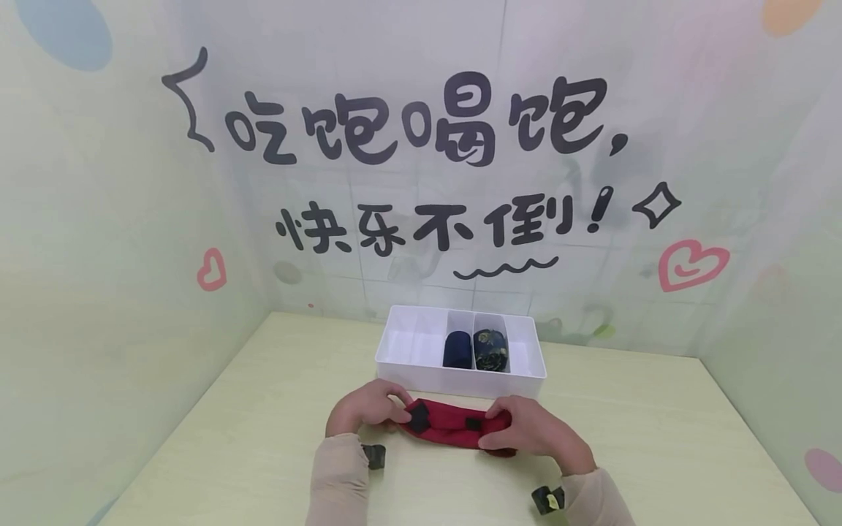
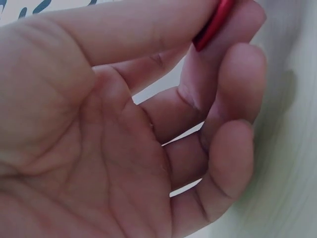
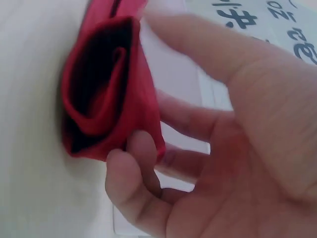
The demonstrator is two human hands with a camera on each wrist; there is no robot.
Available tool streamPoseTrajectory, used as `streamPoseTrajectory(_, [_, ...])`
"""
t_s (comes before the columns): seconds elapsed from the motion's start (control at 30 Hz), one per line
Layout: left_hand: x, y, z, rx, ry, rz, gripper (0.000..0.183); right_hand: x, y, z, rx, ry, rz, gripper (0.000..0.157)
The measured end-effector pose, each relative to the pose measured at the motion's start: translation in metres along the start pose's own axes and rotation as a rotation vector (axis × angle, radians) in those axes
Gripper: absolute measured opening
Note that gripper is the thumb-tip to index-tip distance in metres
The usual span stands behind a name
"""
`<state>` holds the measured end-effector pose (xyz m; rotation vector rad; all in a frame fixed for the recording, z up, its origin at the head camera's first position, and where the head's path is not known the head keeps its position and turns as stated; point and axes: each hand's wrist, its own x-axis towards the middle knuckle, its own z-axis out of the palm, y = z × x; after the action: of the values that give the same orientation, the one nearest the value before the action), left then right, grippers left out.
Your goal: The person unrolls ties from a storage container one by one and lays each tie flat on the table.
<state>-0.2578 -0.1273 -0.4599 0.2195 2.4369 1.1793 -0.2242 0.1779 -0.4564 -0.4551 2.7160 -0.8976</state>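
A long folded strip of red cloth [image 1: 450,424] lies between both hands on the table, with two black patches on its upper face. My left hand [image 1: 373,406] pinches its left end; in the left wrist view only a red edge [image 2: 214,25] shows between thumb and index finger, with the other fingers loosely bent. At the other end my right hand [image 1: 526,429] holds the cloth with thumb and fingers. The right wrist view shows this end rolled over in layers [image 3: 111,99] with a dark inside, and fingertips against its side.
Behind the hands stands a white divided box [image 1: 411,374]. Two of its middle compartments hold a dark blue cloth roll [image 1: 457,351] and a dark patterned roll [image 1: 490,351]. A pale table [image 1: 250,438] lies under everything, with printed wall panels [image 1: 421,44] at the back and sides.
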Motion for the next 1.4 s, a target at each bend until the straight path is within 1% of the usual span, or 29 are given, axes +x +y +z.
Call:
streamPoseTrajectory(0.07, [0.0, -0.001, 0.0, -0.001, 0.011, -0.006, 0.015, 0.001, 0.0, 0.003, -0.003, 0.018, -0.001, 0.043])
streamPoseTrajectory(0.17, [0.0, -0.003, 0.0, 0.007, 0.02, -0.005, 0.016, 0.002, 0.0, 0.006, -0.016, 0.032, -0.016, 0.046])
streamPoseTrajectory(0.33, [-0.002, -0.004, -0.002, 0.014, 0.032, 0.004, 0.018, 0.003, 0.001, 0.005, 0.0, 0.016, -0.022, 0.043])
streamPoseTrajectory(0.5, [-0.002, -0.008, -0.005, 0.013, 0.028, 0.01, 0.023, 0.002, 0.006, 0.0, -0.007, -0.012, -0.097, 0.044])
streamPoseTrajectory(0.57, [-0.002, -0.01, -0.006, 0.012, 0.026, 0.011, 0.024, 0.001, 0.008, -0.004, -0.006, -0.027, -0.129, 0.042])
streamPoseTrajectory(0.63, [-0.003, -0.011, -0.007, 0.014, 0.026, 0.012, 0.024, -0.001, 0.009, -0.007, 0.013, -0.046, -0.136, 0.037])
streamPoseTrajectory(0.73, [-0.004, -0.012, -0.008, 0.022, 0.026, 0.013, 0.024, -0.004, 0.009, -0.01, 0.051, -0.055, -0.117, 0.033])
streamPoseTrajectory(0.9, [-0.005, -0.014, -0.009, 0.027, 0.026, 0.005, 0.024, -0.005, 0.009, -0.013, 0.064, -0.028, -0.019, 0.037])
streamPoseTrajectory(1.0, [-0.005, -0.013, -0.009, 0.027, 0.025, -0.003, 0.024, -0.007, 0.009, -0.015, 0.064, -0.024, 0.023, 0.039])
streamPoseTrajectory(1.1, [-0.005, -0.013, -0.009, 0.021, 0.024, -0.009, 0.024, -0.009, 0.009, -0.018, 0.059, -0.036, 0.028, 0.042])
streamPoseTrajectory(1.27, [-0.004, -0.014, -0.008, 0.017, 0.023, -0.018, 0.024, -0.011, 0.012, -0.022, 0.011, -0.079, 0.011, 0.049])
streamPoseTrajectory(1.4, [-0.004, -0.014, -0.008, 0.012, 0.024, -0.02, 0.024, -0.012, 0.014, -0.023, -0.025, -0.099, 0.042, 0.041])
